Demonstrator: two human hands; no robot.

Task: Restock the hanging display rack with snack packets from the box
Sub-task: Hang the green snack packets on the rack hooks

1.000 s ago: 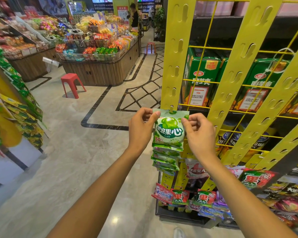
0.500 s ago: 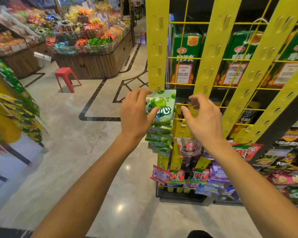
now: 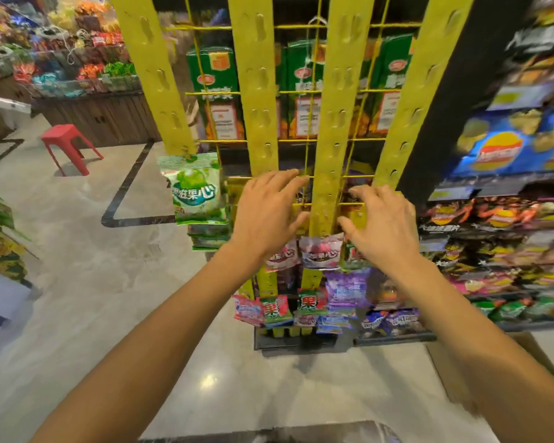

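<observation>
On the leftmost yellow strip (image 3: 160, 75) of the hanging rack, the green packet (image 3: 195, 188) now hangs by itself at the top of a stack of like packets; a second ago we were pinching its top corners with both hands to hook it on. Since then we have let go and moved right. Our left hand (image 3: 266, 212) and right hand (image 3: 379, 223) are both empty, fingers spread and relaxed, hovering before the two middle strips just above the pink packets (image 3: 320, 252). We judge that one packet is done and the next must be fetched.

The cardboard box (image 3: 506, 356) shows only as a flap at the lower right, below our right forearm; its contents are out of view. The long bare upper stretches of all four strips suggest plenty of restocking remains.

Around us: green cartons (image 3: 215, 91) behind the wire grid, chip bags (image 3: 499, 148) on shelves to the right, a red stool (image 3: 68, 145) on the floor to the left. Nothing blocks the strips, though the picture is blurred.
</observation>
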